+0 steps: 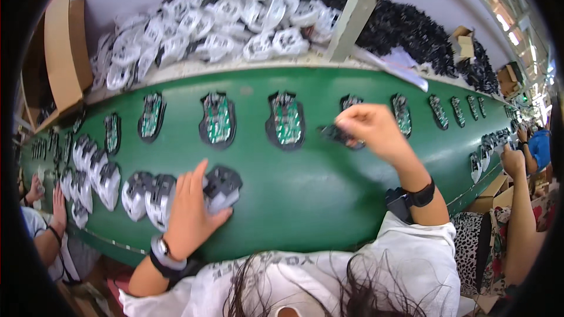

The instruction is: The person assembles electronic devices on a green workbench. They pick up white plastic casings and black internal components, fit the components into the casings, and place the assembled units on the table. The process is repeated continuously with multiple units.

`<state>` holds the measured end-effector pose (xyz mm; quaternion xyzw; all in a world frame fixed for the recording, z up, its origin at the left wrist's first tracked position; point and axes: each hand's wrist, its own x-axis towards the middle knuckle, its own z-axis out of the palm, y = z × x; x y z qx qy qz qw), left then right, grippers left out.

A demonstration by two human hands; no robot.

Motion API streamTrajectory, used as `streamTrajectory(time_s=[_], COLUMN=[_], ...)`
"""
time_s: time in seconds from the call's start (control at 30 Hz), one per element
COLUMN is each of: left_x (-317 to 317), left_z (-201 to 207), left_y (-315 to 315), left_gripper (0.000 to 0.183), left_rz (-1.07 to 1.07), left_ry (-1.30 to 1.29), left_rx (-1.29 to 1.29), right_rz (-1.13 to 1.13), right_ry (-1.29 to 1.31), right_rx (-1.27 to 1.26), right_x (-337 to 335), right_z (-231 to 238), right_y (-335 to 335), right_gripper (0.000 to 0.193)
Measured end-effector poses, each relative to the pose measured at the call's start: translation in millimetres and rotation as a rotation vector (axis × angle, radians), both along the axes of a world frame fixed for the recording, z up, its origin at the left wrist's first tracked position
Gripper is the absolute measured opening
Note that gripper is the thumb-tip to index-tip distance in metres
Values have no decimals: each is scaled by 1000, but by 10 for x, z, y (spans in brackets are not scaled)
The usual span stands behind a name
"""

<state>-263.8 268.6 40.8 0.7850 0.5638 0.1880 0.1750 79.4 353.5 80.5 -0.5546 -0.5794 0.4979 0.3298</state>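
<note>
My left hand (191,211) is over the near edge of the green belt, fingers stretched out and thumb spread. Just right of it, between index finger and thumb, lies a dark-and-white mouse-shaped shell (224,185); whether they touch I cannot tell. My right hand (379,132) is raised over the belt, thumb and fingers pinched on a small dark part (333,134), its shape partly hidden. Behind that hand sits a partly covered circuit board (351,102) in a dark base. Further boards in dark mouse-shaped bases stand in a row, including one (286,120) left of the part.
White shells with dark insides (141,194) are lined up left of my left hand. A heap of white shells (217,20) and a black pile of parts (405,35) fill the far shelf beside a post (358,12). Co-workers' arms (517,211) show at both sides.
</note>
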Motion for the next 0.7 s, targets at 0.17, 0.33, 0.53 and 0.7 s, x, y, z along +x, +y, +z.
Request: streamTrajectory(time_s=[0.17, 0.33, 0.53, 0.7], left_x=[-13, -15, 198, 202], left_z=[140, 255, 215, 197], left_y=[-40, -100, 6, 61], left_gripper=[86, 80, 79, 81], left_rz=[172, 156, 18, 101], left_ry=[-221, -506, -723, -817], left_rx=[-77, -248, -385, -434], right_rz=[147, 161, 351, 349], right_ry=[-379, -460, -747, -680], right_rx=[571, 406, 702, 662], right_x=[-321, -268, -632, -461], right_z=[-399, -170, -614, -583], right_y=[-352, -558, -473, -454], right_gripper=[13, 37, 35, 29])
